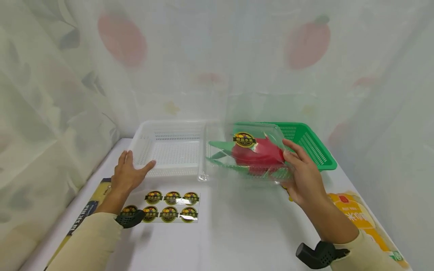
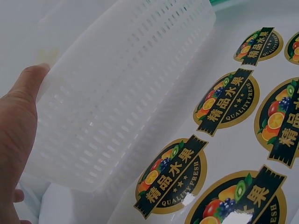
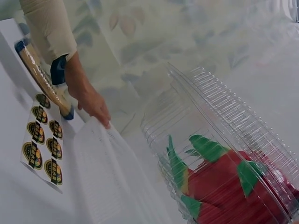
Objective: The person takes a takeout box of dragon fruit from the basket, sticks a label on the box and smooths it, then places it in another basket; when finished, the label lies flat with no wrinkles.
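Observation:
My right hand [image 1: 306, 177] grips the right end of a clear plastic clamshell box [image 1: 217, 165], thumb on top. Inside lies a red dragon fruit [image 1: 261, 152] with green scales; in the right wrist view it shows through the ribbed side. A round black-and-gold fruit label [image 1: 245, 139] sits on the lid. The box is raised, overlapping the inner ends of a white basket [image 1: 169, 172] and a green basket [image 1: 313, 146]. At the white basket's near left corner, my left hand [image 1: 127, 177] holds the rim [image 2: 70, 58], thumb along the front and fingers at the side.
A sheet of round fruit labels [image 1: 173, 203] lies before the white basket. Along the table's left edge is a long beige-and-blue box [image 1: 86, 214]; an orange-and-white packet [image 1: 359, 214] lies at the right edge. Fruit-printed curtains [image 1: 210, 52] hang behind and at the left.

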Demonstrator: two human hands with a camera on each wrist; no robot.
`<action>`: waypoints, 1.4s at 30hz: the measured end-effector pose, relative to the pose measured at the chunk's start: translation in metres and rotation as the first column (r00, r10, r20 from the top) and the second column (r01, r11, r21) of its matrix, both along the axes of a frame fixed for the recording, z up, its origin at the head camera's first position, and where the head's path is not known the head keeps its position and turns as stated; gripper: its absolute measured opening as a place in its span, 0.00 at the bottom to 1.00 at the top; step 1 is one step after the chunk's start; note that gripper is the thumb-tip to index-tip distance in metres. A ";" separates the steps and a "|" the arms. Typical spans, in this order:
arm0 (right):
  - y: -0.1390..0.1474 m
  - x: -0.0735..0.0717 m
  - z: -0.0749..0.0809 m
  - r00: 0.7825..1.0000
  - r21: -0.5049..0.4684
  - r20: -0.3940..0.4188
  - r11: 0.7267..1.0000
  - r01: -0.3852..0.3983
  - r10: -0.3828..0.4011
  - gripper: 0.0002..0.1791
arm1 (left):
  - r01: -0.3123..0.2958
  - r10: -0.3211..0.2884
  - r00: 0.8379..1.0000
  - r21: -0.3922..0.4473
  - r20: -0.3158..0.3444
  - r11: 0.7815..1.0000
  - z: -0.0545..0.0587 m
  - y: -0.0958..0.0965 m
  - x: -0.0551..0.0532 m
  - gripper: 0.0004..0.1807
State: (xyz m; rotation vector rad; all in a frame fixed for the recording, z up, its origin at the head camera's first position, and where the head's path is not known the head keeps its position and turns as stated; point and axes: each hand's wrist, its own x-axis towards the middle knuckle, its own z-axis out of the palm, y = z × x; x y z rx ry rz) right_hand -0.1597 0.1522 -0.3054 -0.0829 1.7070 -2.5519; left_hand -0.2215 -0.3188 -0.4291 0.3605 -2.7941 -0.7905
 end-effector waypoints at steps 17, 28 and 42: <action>-0.029 -0.036 0.015 0.997 0.078 0.059 0.996 0.038 -0.043 0.26 | -0.006 0.006 1.000 -0.016 -0.001 1.000 0.000 0.001 -0.002 0.64; -0.059 -0.063 0.014 0.998 0.086 0.057 0.996 0.032 -0.037 0.22 | -0.020 0.020 1.000 -0.015 0.012 1.000 0.001 0.002 -0.003 0.65; -0.091 -0.091 -0.005 0.997 0.113 0.066 0.993 0.040 -0.047 0.21 | -0.019 0.020 1.000 -0.033 0.015 0.999 -0.002 0.010 -0.002 0.65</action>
